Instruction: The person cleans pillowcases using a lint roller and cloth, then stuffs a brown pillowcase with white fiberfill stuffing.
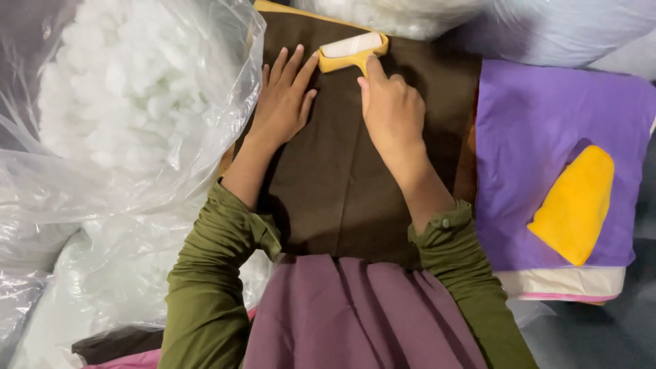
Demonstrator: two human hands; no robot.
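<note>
Right hand (393, 113) on fabric panel (342, 184), lint roller (352, 51) just beyond its fingertips | left hand (283, 102) flat beside it, touching the roller's end | bag of stuffing (130, 102) left of left hand | stacked cushions (547, 137) right of right hand.

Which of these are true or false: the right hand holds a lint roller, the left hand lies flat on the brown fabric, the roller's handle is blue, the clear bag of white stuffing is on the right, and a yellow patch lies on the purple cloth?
1. The right hand holds a lint roller. True.
2. The left hand lies flat on the brown fabric. True.
3. The roller's handle is blue. False: it is yellow, with a white roll.
4. The clear bag of white stuffing is on the right. False: it sits to the person's left.
5. A yellow patch lies on the purple cloth. True.
</note>
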